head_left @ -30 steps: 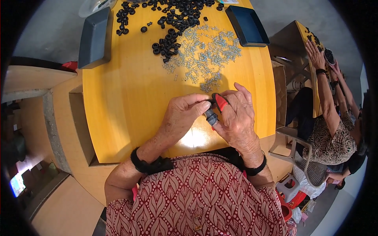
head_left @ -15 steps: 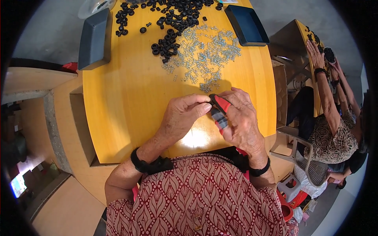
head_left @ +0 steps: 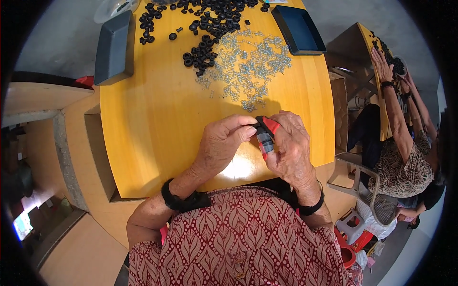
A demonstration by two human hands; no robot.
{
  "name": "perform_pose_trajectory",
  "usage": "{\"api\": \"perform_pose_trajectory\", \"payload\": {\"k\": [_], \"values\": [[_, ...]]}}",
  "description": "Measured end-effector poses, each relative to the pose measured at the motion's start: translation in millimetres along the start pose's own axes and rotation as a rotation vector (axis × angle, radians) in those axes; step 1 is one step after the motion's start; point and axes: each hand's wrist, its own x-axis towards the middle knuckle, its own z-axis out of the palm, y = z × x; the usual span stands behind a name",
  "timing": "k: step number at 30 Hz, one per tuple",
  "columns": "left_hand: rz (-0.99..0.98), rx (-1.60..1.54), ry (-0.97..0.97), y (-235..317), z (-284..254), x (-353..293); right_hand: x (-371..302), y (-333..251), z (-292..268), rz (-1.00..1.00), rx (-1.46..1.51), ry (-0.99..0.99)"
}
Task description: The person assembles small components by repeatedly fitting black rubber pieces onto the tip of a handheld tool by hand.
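Note:
Over the near middle of the yellow table (head_left: 157, 119), my hands meet fingertip to fingertip. My left hand (head_left: 222, 143) is closed in a pinch, with thumb and forefinger on a small dark piece (head_left: 254, 125), mostly hidden by the fingers. Against it from the other side, my right hand (head_left: 293, 148) is closed too. Red and black material (head_left: 270, 125) and a grey-and-black banded piece (head_left: 265, 142) show at its finger and thumb; whether these are finger coverings or a held tool I cannot tell. Just beyond lie many small clear-grey pieces (head_left: 248, 66).
Black, round, rubber-like parts (head_left: 210, 24) are heaped at the table's far side. A dark tray (head_left: 114, 47) stands at the far left, another (head_left: 299, 31) at the far right. To the right, other people work at a second table (head_left: 365, 35), near a grey chair (head_left: 355, 174).
My right hand has shifted very slightly, and the banded piece at its thumb shows more sharply. My left hand keeps its pinch almost in place.

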Motion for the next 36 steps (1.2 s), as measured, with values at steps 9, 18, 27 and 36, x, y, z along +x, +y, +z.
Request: {"api": "perform_pose_trajectory", "payload": {"k": [9, 18, 27, 36], "values": [[0.024, -0.036, 0.024, 1, 3, -1, -7, -4, 1, 0.04, -0.04, -0.033], [-0.023, -0.123, 0.029, -2, 3, 0, -8, -3, 13, -0.026, -0.166, -0.014], [-0.138, 0.234, -0.09, 14, -4, 7, -11, -7, 15, -0.02, -0.213, -0.016], [-0.112, -0.065, -0.01, 10, -1, 5, -9, -6, 13, 0.005, -0.177, 0.019]]}}
